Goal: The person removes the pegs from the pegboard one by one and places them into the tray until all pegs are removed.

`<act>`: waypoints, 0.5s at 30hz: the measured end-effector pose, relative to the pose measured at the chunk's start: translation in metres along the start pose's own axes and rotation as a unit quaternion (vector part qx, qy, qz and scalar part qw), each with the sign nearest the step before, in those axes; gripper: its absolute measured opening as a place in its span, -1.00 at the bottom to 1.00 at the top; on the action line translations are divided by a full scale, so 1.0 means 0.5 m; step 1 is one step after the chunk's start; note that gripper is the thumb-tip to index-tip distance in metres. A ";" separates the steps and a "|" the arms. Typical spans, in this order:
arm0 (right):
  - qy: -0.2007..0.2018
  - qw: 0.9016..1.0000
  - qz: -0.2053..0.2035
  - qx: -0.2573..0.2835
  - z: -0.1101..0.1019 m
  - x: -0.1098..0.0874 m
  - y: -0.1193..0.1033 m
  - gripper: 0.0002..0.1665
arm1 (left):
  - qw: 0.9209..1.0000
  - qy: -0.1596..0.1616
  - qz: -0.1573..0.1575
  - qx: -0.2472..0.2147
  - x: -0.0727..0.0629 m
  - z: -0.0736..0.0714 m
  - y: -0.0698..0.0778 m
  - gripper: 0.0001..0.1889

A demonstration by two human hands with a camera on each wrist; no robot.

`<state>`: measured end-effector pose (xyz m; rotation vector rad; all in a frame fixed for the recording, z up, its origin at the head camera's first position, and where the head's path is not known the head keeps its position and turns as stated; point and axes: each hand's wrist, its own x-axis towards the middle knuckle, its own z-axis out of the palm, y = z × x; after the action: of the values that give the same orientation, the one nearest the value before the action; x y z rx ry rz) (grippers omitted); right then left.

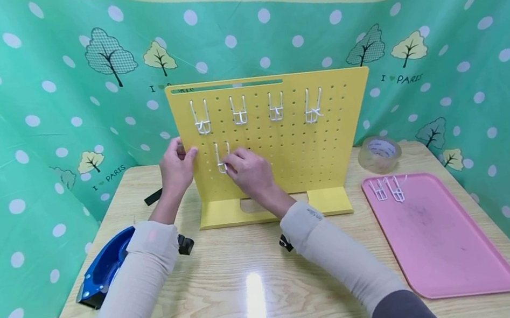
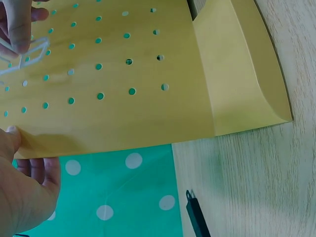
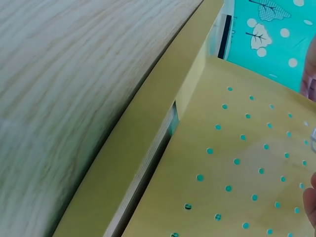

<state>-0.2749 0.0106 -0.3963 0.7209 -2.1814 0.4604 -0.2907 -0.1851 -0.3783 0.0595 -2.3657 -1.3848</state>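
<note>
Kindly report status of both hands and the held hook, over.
Left hand grips yellow pegboard by edge. Right hand pinches white wire hook at pegboard. Nothing visibly blocking it.

The head view is brightly lit; a narrow white strip of glare (image 1: pixel 256 311) (toward the bottom edge) is reflected on the wooden table (image 1: pixel 217 273). The wrist views are more dimly lit; in the left, the yellow board (image 2: pixel 148 118) is softly shadowed.
</note>
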 end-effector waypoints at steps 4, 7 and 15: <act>0.000 1.000 -0.007 0.000 -0.012 -0.009 0.010 -0.94 | 1.000 0.001 -0.002 0.004 0.001 0.002 0.000 -0.67; -0.008 1.000 -0.003 0.006 -0.025 -0.015 0.019 -0.94 | 1.000 0.000 -0.003 0.005 0.000 0.002 0.001 -0.67; -0.061 0.998 0.022 0.006 -0.071 -0.037 0.053 -0.92 | 1.000 -0.004 -0.005 0.005 -0.002 0.000 0.003 -0.65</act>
<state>-0.2612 0.0564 -0.3904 0.7269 -2.3135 0.4637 -0.2894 -0.1842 -0.3774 0.0688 -2.3818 -1.3815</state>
